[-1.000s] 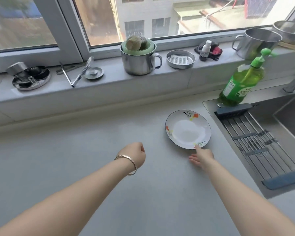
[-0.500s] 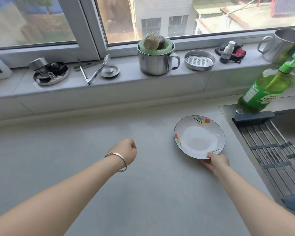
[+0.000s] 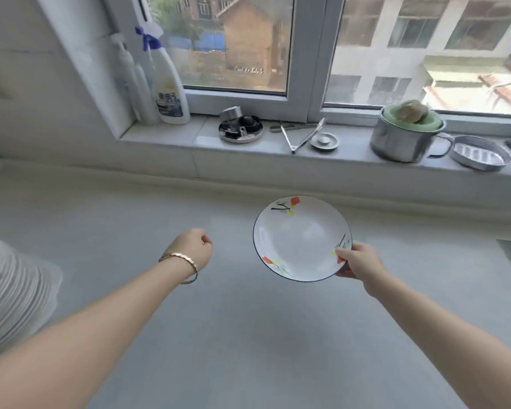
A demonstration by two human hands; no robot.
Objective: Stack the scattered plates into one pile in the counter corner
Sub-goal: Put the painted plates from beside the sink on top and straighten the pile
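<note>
Writing on the spray bottle [image 3: 168,93] label is too blurred to read. Left hand [image 3: 194,246] is curled, holding nothing. White plate [image 3: 301,237], dark-rimmed with 3 orange-yellow-black sprigs, sits tilted above the counter [image 3: 248,335], its right edge pinched by the right hand [image 3: 357,261].

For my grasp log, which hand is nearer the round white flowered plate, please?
Right. The right hand grips the round white flowered plate by its rim; the left hand is apart, to its left.
</note>
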